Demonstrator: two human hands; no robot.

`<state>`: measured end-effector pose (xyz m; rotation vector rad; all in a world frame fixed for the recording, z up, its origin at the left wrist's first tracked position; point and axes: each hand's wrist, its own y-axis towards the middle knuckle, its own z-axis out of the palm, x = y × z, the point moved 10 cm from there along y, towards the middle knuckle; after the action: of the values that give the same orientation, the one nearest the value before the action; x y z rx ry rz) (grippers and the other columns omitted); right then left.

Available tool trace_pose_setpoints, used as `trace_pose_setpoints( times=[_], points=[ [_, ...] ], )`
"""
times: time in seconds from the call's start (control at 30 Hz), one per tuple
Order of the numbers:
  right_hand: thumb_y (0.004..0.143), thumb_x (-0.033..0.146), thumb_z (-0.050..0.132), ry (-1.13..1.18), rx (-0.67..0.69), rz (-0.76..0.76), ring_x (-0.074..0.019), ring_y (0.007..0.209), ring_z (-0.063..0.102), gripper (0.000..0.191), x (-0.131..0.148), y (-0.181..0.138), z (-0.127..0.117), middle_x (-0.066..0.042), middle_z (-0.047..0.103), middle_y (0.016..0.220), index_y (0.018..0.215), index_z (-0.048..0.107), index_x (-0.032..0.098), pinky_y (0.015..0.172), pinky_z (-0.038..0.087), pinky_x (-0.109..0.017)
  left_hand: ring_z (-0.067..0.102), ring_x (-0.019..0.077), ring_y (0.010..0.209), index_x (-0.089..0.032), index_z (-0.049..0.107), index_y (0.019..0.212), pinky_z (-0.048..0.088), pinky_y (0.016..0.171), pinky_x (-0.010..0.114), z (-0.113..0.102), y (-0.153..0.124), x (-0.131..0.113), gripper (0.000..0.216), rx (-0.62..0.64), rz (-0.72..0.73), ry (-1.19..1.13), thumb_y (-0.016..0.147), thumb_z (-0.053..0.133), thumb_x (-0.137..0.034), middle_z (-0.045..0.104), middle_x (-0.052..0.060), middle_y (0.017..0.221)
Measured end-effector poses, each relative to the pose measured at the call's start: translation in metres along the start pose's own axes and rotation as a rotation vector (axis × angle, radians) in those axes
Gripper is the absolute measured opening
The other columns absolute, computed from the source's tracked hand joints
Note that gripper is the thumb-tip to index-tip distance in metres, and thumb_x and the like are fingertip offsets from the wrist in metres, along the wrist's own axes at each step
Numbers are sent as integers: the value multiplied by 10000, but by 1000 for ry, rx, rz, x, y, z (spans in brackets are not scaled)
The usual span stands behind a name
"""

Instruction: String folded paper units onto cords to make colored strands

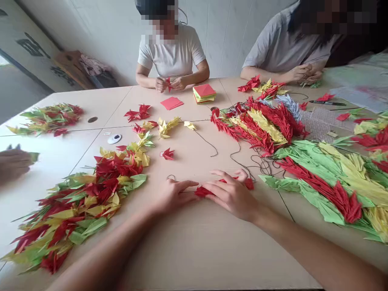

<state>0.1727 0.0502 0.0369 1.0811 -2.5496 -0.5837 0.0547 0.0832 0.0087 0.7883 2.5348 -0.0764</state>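
Observation:
My left hand [174, 195] pinches a dark thread at the middle of the table's near side. The thread runs right, into a short row of red folded-paper cranes [201, 191]. Over that row lies my right hand [232, 195], its fingers curved around the cranes and partly hiding them. More red paper shows past its fingertips. To the left is a large heap of red, yellow and green paper cranes [100, 190]. Strung bundles of cranes [321, 178] lie to the right, with loose dark thread [263, 163] beside them.
Across the table [194, 250], one person folds red paper [169, 84] and another works at the right. Stacked coloured paper squares [204, 93], red sheets [171, 103] and a white spool-like disc [114, 138] lie farther back. Someone's blurred hand [15, 163] is at the left edge.

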Motion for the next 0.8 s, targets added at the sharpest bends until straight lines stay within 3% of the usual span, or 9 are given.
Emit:
trace_pose_setpoints(
  times=[0.27, 0.4, 0.47, 0.67, 0.8],
  points=[
    [975, 300, 480, -41, 53, 2, -219, 1172, 493, 265, -1, 1, 6, -18, 677, 1181, 1208, 601, 265, 870, 204, -408, 502, 76, 430, -250, 723, 1027, 436, 673, 228, 4, 3, 0, 259, 23, 23, 6, 887, 574, -410, 656, -38, 539],
    [954, 400, 496, -102, 49, -56, -230, 1178, 487, 408, 1, 1, -8, -72, 585, 1322, 1313, 526, 207, 913, 220, -422, 555, 104, 490, -249, 715, 1059, 439, 656, 234, 1, 3, 5, 262, 24, -3, 57, 870, 601, -389, 677, -26, 571],
    [961, 381, 482, -112, 40, -120, -222, 1166, 502, 389, 2, 0, -18, -81, 575, 1332, 1301, 532, 199, 936, 229, -428, 579, 114, 516, -240, 719, 1051, 438, 635, 230, 0, 3, 10, 266, 38, -42, 65, 862, 608, -391, 681, -19, 582],
    [927, 199, 515, -90, -37, -176, -176, 1038, 592, 244, -19, -4, -47, -77, 685, 1137, 1146, 610, 151, 958, 318, -396, 584, 120, 513, -259, 732, 1021, 426, 586, 221, -5, 3, 19, 251, 13, -80, 133, 840, 625, -396, 670, -21, 571],
    [867, 108, 547, -56, -47, -246, -157, 851, 617, 139, -29, -8, -54, -32, 713, 862, 942, 657, 145, 828, 409, -337, 598, 121, 528, -270, 736, 1000, 412, 563, 213, -9, 2, 18, 241, -36, -51, 217, 841, 604, -393, 667, -12, 580]
  ],
)
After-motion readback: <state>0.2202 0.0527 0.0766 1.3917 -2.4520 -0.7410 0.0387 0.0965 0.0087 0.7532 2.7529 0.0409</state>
